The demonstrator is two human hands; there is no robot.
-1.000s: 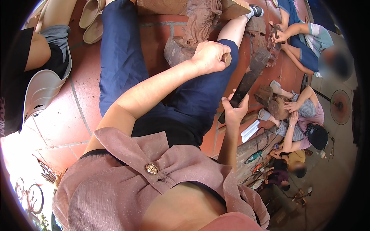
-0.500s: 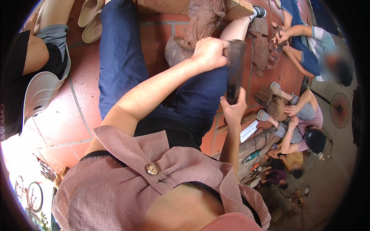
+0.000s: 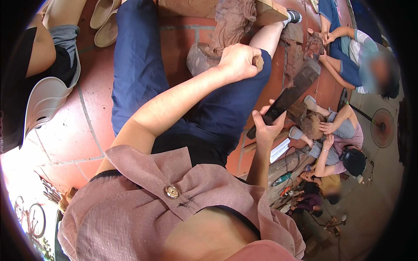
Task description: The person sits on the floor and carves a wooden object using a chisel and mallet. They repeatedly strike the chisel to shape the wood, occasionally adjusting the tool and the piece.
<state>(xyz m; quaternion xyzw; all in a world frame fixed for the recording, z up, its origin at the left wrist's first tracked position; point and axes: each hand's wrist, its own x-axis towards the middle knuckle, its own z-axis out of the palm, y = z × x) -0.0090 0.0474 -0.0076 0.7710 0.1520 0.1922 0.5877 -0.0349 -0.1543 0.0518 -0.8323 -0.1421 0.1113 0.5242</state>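
My left hand (image 3: 239, 61) is closed in a fist around a chisel; only the round butt of its wooden handle (image 3: 258, 63) shows, and the blade is hidden. Just beyond that hand stands a reddish-brown wood carving (image 3: 235, 21) with deep folds. My right hand (image 3: 267, 124) grips a dark, club-shaped wooden mallet (image 3: 296, 89) near its lower end. The mallet slants up to the right, its thick end apart from the chisel.
Under the carving lies a grey-brown block (image 3: 200, 58), with a pale timber beam (image 3: 270, 13) behind. Co-workers handle carved wood at right, near a fan (image 3: 383, 126). A grey plastic chair (image 3: 52, 95) with a seated person is at left. Tools lie by a log (image 3: 283, 172).
The mallet has swung right, away from the chisel butt, which it covered before. My left hand has barely moved. At the upper right, a co-worker's hands have shifted.
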